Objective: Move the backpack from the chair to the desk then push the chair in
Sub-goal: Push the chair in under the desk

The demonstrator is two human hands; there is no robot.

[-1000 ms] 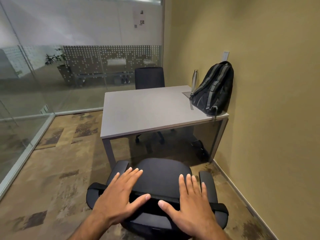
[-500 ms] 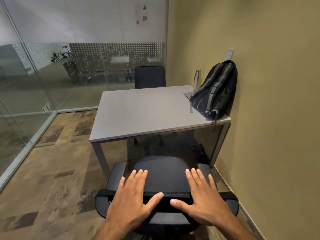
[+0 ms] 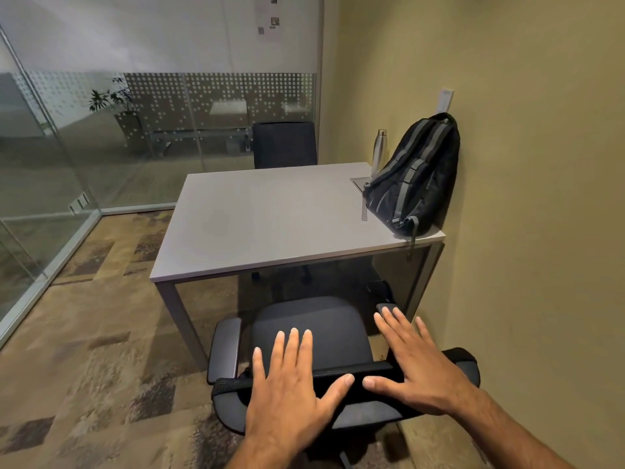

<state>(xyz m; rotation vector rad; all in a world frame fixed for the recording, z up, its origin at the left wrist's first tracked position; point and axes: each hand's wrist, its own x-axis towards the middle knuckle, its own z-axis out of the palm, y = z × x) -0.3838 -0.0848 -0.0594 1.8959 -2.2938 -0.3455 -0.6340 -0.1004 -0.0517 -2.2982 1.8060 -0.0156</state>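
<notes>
From my feed I take the grey desk [image 3: 270, 218] as the anchor. Far to the left of the desk stands a glass partition [image 3: 50, 157], with a potted plant [image 3: 118, 106] visible through it, and patterned carpet [image 3: 84, 333] covers the floor left of and in front of the desk. Behind the desk's far edge, a second dark chair [image 3: 284, 144] faces me.

In front of the desk's near edge sits the black office chair [image 3: 311, 336], its seat just short of the desktop and not tucked beneath it, the backrest top nearest me. My left hand [image 3: 291, 397] lies flat on the backrest's top edge, palm down, fingers spread and pointing toward the desk, thumb stretched along the rail. My right hand [image 3: 419, 374] lies flat on the same edge further right, fingers also spread, their tips reaching over the chair's right armrest [image 3: 385, 308]; its thumb points toward the left thumb, the two close together but apart. Neither hand curls around anything.

On the desk's right side, the black backpack [image 3: 414, 177] with grey straps stands upright near the front corner, leaning against the olive wall [image 3: 524, 198], one strap dangling over the desk edge. Just behind it, toward the desk's back right corner, stands a steel water bottle [image 3: 378, 150], upright. Above the backpack a white wall plate [image 3: 445, 101] is fixed.
</notes>
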